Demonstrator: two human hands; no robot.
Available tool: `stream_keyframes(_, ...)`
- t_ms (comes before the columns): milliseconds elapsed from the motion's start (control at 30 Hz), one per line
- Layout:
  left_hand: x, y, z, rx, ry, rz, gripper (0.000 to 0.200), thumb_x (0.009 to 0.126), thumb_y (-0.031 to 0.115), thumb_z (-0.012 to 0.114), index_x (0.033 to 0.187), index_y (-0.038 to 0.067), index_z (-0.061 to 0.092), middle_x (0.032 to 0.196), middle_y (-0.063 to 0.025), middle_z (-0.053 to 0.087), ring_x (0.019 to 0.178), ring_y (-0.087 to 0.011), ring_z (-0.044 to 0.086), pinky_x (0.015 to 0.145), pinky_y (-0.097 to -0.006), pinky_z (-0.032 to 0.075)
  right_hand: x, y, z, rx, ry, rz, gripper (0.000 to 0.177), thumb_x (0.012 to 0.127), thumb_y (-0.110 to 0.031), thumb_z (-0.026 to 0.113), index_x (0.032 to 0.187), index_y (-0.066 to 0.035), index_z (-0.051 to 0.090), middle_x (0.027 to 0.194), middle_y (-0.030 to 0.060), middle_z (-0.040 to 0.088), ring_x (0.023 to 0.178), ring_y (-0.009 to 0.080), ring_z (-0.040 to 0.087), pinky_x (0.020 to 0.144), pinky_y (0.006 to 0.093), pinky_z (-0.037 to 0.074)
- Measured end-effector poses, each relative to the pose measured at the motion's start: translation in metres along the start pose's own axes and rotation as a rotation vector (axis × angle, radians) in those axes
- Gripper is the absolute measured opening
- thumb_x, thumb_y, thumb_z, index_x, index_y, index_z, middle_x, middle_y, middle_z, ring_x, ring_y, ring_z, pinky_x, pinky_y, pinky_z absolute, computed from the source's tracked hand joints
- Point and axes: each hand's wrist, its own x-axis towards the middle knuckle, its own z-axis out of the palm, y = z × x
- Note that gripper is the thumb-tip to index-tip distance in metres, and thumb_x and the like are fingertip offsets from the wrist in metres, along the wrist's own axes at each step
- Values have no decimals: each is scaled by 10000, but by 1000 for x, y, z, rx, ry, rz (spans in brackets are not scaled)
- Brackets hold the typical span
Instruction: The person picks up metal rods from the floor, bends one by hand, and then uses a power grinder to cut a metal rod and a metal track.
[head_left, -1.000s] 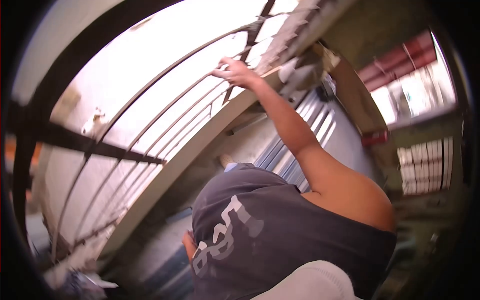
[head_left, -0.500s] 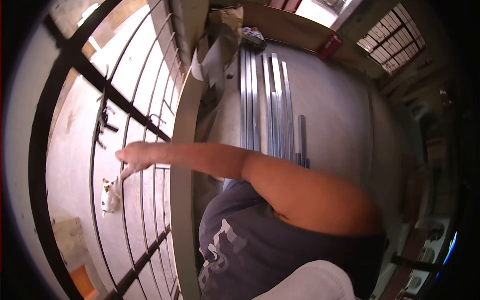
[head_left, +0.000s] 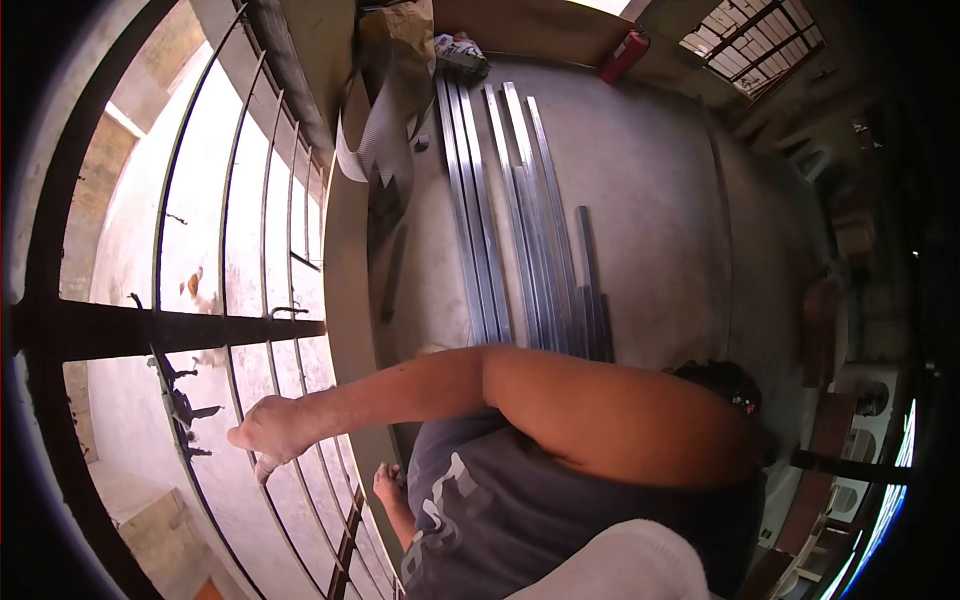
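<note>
My right hand (head_left: 272, 432) reaches out to the left with its arm stretched. Its curled fingers are around a thin vertical bar of the metal grille (head_left: 180, 330). Beside it, dark jagged pieces (head_left: 183, 405) stick out from the neighbouring bar. Lower and nearer my body, my left hand (head_left: 390, 484) is partly seen in front of the dark shirt (head_left: 560, 510). Its fingers are slightly bent and apart, with nothing visible in them. A pale sill (head_left: 352, 300) runs along the inside of the grille.
Long metal tubes (head_left: 525, 220) lie on the grey floor. A red cylinder (head_left: 626, 57) is by the far wall. Sheet material (head_left: 385, 130) and a bag (head_left: 461, 57) are near the grille's far end. A dark object (head_left: 722, 384) shows behind my arm.
The view has turned, shifting the tubes and grille. My right hand's fingers, stretched out before, are now curled at a bar. My left hand has come into sight below it.
</note>
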Motion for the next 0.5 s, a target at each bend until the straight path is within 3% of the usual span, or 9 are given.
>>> stream_keyframes(33,-7,9,2,37,-3,33,307,891,286,564,1076,43,588,817,-95,645,642,-155,576,479,-272,414,1,1,0,3,-4,-5,604,712,-512,742,815,25,486,711,224,601,732,420,620,682,467,493)
stream_keyframes(100,-5,1,0,-145,69,-164,289,890,274,566,1069,47,587,791,-85,639,590,-137,532,474,-275,407,0,0,0,21,-19,-18,604,709,-511,742,804,27,482,702,223,599,725,418,619,679,464,494)
stream_keyframes(133,7,-19,-9,-158,84,-168,289,890,274,566,1069,47,587,791,-85,639,590,-137,532,474,-275,407,0,-2,-3,22,-31,-10,588,717,-492,742,797,26,478,695,221,592,722,419,614,673,465,490)
stream_keyframes(167,29,-52,-24,-67,34,16,271,890,269,569,1063,61,589,769,-77,639,554,-129,506,458,-272,393,0,-3,-8,17,-47,-6,571,725,-473,742,790,26,473,687,219,586,718,420,610,666,467,486)
stream_keyframes(233,19,-66,-19,-18,23,187,253,890,265,571,1057,76,592,748,-69,639,517,-122,480,443,-269,378,1,1,-8,58,-45,-44,554,733,-454,741,791,23,466,673,214,578,708,424,604,654,471,479)
stream_keyframes(333,-19,-43,-14,35,26,-44,252,894,268,577,1049,70,593,721,-63,643,469,-116,454,414,-260,351,1,3,-4,83,0,-46,520,744,-427,740,801,4,454,645,192,569,697,423,597,642,476,469)
stream_keyframes(400,-46,-12,1,-64,136,-265,270,898,279,578,1064,67,595,716,-72,654,449,-118,444,400,-260,334,3,3,-3,121,-28,-25,513,742,-433,742,821,-7,470,666,188,582,718,410,608,654,469,477)
stream_keyframes(500,-27,-43,1,7,121,-176,282,903,291,572,1069,64,598,741,-80,664,446,-113,442,399,-262,329,1,1,-4,105,-4,-45,514,741,-446,740,854,-13,485,680,186,594,722,405,615,659,467,483)
